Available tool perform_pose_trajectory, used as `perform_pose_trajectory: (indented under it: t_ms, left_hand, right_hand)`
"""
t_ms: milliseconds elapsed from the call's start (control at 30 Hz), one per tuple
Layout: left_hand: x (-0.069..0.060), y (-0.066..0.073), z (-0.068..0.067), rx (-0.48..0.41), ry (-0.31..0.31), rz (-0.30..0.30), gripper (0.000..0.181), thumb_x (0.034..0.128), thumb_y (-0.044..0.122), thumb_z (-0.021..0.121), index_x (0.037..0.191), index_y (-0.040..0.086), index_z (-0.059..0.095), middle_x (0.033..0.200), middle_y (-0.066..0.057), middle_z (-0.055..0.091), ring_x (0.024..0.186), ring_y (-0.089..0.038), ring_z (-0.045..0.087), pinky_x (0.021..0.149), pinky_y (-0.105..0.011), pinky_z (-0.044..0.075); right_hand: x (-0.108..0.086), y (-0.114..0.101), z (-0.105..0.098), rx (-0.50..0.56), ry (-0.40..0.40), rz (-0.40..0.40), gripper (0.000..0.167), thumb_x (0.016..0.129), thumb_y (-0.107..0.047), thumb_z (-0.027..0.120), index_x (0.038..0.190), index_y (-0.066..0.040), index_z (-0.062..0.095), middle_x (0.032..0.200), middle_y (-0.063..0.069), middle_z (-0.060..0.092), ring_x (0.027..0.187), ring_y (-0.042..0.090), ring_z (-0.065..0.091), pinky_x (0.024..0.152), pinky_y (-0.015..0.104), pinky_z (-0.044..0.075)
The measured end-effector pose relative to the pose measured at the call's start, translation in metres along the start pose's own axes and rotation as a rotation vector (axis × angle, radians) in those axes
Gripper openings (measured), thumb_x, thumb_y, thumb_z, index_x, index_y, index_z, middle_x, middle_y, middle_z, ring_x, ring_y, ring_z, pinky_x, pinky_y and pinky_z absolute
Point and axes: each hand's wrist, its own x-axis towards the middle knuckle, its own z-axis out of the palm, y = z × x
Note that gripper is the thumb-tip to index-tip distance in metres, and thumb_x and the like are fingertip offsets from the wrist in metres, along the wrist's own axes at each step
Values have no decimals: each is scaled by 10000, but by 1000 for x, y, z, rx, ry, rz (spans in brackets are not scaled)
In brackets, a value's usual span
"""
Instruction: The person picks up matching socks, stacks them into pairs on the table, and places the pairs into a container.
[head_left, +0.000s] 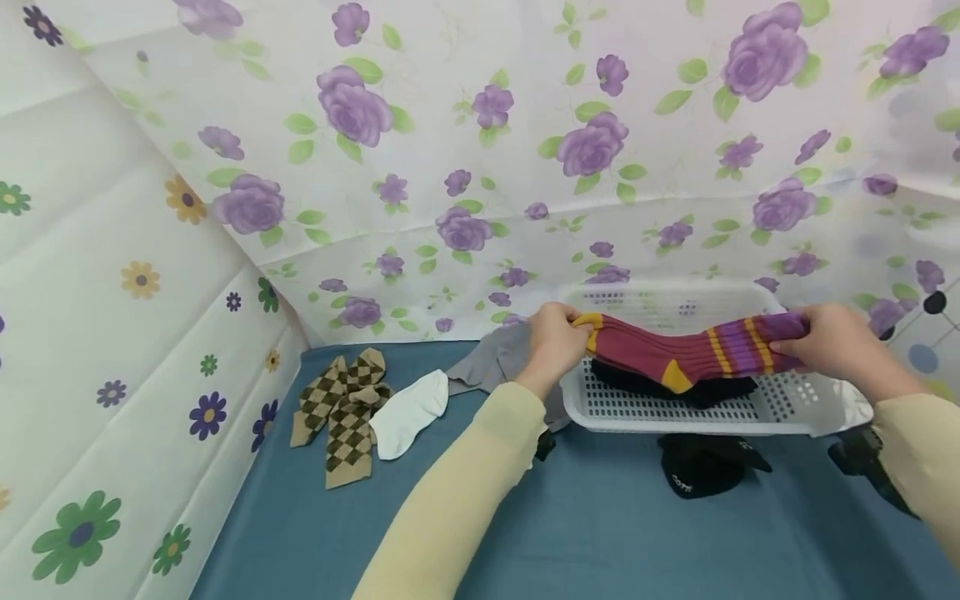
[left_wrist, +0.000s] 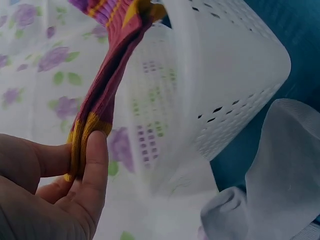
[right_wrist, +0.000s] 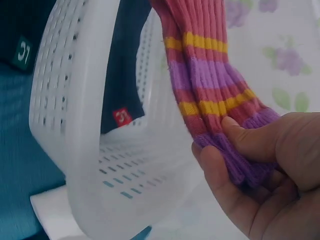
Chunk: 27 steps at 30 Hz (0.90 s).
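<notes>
A pair of maroon ribbed socks [head_left: 648, 348] with yellow toes and heels and purple-striped cuffs is stretched sideways, one sock laid on the other. My left hand [head_left: 553, 343] pinches the yellow toe end between thumb and fingers. At the other end, my right hand [head_left: 838, 340] grips the purple cuffs, thumb on top. The socks hang above a white perforated basket [head_left: 637, 427]. Inside it lies dark sock fabric [head_left: 675, 387], and the right wrist view shows a small red label [right_wrist: 122, 117] on it.
Left of the basket lie grey socks [head_left: 491, 360], a white sock [head_left: 411, 414] and brown checkered socks [head_left: 348, 417] on the blue cloth [head_left: 600, 533]. Black socks [head_left: 701, 467] lie in front of the basket. Flowered sheets [head_left: 465, 167] hang behind and at the left.
</notes>
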Motion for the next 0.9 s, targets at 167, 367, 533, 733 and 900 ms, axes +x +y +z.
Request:
perform_pose_trajectory:
  t_ms: [167, 367, 533, 733, 900]
  left_hand:
    - [11, -7, 12, 109, -33, 18, 70, 874, 156, 654, 868, 103, 699, 910, -75, 695, 563, -97, 605, 442, -211, 460]
    - [18, -16, 19, 166, -58, 59, 103, 875, 102, 627, 929, 59, 703, 972, -98, 695, 618, -89, 609, 474, -195, 466]
    - [21, -16, 22, 236, -77, 79, 155, 882, 96, 606, 1010, 64, 687, 971, -69, 692, 685, -100, 629, 525, -210, 491]
    - [23, -15, 30, 374, -70, 92, 81, 869, 120, 634, 946, 112, 658, 894, -1, 672, 706, -91, 602, 597, -225, 489]
    - [25, -17, 34, 441, -67, 138, 52, 863, 94, 625, 912, 112, 631, 856, 6, 651, 672, -78, 574, 560, -206, 462]
  right_hand:
    - [12, 1, 3, -33, -34, 19, 547, 809, -236, 722, 1116, 174, 531, 964, 359, 593, 676, 218, 620, 537, 349, 554]
    - [17, 0, 4, -51, -39, 44, 543, 810, -198, 723, 1122, 191, 509, 990, 375, 569, 716, 292, 615, 550, 366, 554]
    - [25, 0, 12, -96, -44, 51, 522, 810, -186, 720, 1104, 199, 526, 982, 372, 572, 717, 323, 614, 533, 356, 546]
    - [35, 0, 27, -161, -31, 56, 456, 802, -138, 714, 1084, 180, 547, 991, 362, 551, 727, 342, 599, 522, 349, 526]
    - [38, -1, 33, -192, -7, 57, 487, 762, -127, 748, 1097, 169, 555, 1012, 362, 570, 817, 416, 600, 627, 467, 521]
